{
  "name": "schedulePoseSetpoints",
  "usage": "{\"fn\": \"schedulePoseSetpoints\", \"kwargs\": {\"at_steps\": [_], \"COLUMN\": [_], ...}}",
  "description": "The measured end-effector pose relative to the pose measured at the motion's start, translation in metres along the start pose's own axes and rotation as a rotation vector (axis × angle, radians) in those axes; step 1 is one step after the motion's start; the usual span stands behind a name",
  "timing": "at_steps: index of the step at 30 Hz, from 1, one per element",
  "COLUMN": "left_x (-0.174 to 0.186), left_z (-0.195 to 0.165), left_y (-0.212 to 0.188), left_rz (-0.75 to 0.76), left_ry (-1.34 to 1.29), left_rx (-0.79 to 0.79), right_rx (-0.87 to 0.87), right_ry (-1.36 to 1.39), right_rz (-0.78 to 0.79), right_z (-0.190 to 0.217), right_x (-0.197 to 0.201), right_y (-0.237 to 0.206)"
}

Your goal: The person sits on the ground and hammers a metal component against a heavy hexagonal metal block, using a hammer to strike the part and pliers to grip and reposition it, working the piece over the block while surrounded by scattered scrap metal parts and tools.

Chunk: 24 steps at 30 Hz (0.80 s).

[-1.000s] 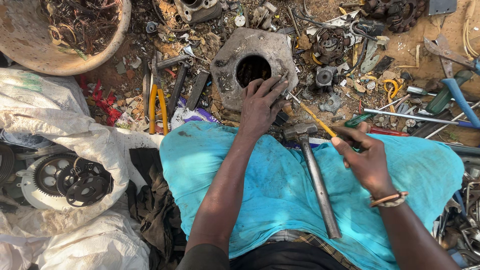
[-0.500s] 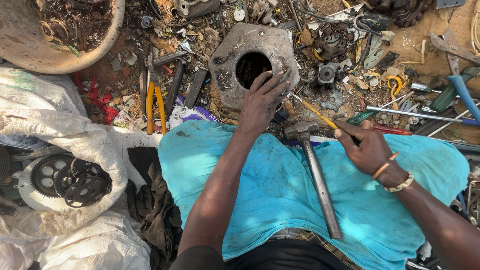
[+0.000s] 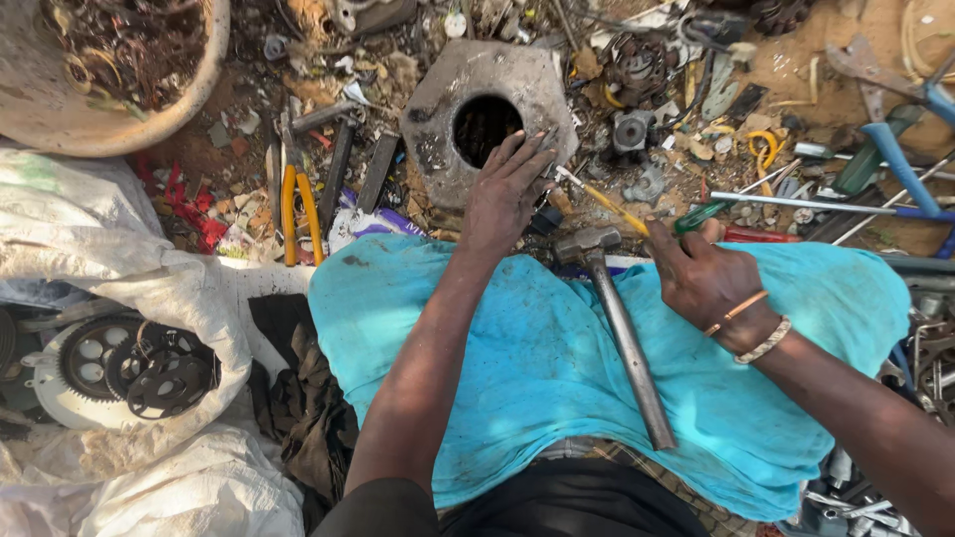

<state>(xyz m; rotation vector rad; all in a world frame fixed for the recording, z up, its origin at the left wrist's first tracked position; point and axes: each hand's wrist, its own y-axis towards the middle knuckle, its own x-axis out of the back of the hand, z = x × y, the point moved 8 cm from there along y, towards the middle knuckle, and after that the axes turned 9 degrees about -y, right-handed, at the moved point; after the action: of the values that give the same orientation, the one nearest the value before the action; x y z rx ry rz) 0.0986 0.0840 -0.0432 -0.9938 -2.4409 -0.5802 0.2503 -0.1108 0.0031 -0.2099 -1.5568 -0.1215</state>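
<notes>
Right hand (image 3: 708,278) closed around a screwdriver with a yellow shaft section and green handle (image 3: 637,217); the handle end sits in the fist, the thin metal tip points up-left toward the rim of a grey hexagonal metal housing with a round centre hole (image 3: 438,109). Tip looks to be right by the left hand's fingertips; cannot tell if it touches the housing. Right wrist wears an orange band and a beaded bracelet, forearm coming in from the lower right.

Left hand (image 3: 505,189) lies flat, fingers spread, palm down on the housing's lower right edge just beside the hole, clasping nothing. Left arm runs straight up from bottom centre.

A steel hammer with a long metal handle (image 3: 617,328) lies loose on the turquoise cloth (image 3: 517,368) over the person's lap, head near the right hand, not held.

Containers: a round beige basin (image 3: 149,124) at upper left holds tangled rusty scrap wire and metal bits. White sacks (image 3: 149,288) at left; in the gap between them sit dark gears and sprockets (image 3: 129,363).

Yellow-handled pliers (image 3: 298,214) lie on the dirt left of the housing, among scattered scrap parts. Blue-handled tools (image 3: 900,164) at the far right.
</notes>
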Motion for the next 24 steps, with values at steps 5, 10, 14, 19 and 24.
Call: {"fn": "schedulePoseSetpoints", "kwargs": {"at_steps": [5, 10, 14, 19, 24], "left_x": [0.008, 0.008, 0.016, 0.025, 0.028], "left_z": [-0.002, 0.001, -0.001, -0.001, -0.010], "left_y": [0.002, -0.002, -0.002, -0.001, 0.003], "left_rz": [0.004, -0.009, -0.042, -0.065, -0.135], "left_ry": [-0.025, -0.050, -0.001, 0.130, 0.128], "left_rx": [-0.018, 0.039, 0.075, 0.163, 0.148], "right_rx": [-0.126, -0.345, -0.405, -0.500, -0.472], "right_ry": [0.381, 0.452, 0.460, 0.522, 0.485], "right_rz": [0.051, -0.121, -0.191, -0.121, -0.109], "right_z": [-0.020, -0.043, -0.055, -0.066, -0.062], "right_x": [-0.007, -0.010, -0.015, -0.032, -0.034], "right_y": [-0.002, -0.007, 0.006, 0.013, 0.015]}}
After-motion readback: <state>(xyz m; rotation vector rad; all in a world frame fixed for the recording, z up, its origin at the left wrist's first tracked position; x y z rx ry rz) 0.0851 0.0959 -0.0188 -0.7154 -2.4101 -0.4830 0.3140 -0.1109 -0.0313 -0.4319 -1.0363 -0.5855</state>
